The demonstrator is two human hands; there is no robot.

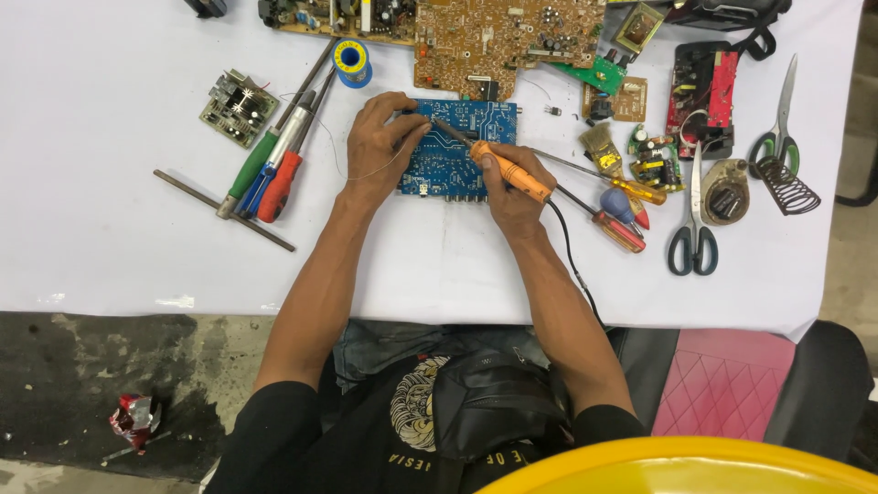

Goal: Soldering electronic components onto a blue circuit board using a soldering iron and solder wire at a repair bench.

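1. The blue rectangular printed circuit board [457, 151] lies flat on the white-covered table [110, 247], just above the middle of the frame, below a larger brown circuit board [503, 37].
2. The orange-handled soldering iron [508, 169] slants across the blue board, its dark tip near the board's upper left part. Judged from this, good work here means a steady tip on one joint only, with the thin solder wire [370, 172] fed at the tip and not along the barrel.
3. The right hand [514, 197] has its fingers curled shut around the orange handle, pen-fashion; the black cord [572, 261] trails toward the table edge.
4. The left hand [380, 146] rests on the board's left edge, fingers pinched nearly closed, apparently on the solder wire.
5. Screwdrivers with green, blue and red handles [270, 174] lie at the left; black-handled scissors [693, 224] at the right.
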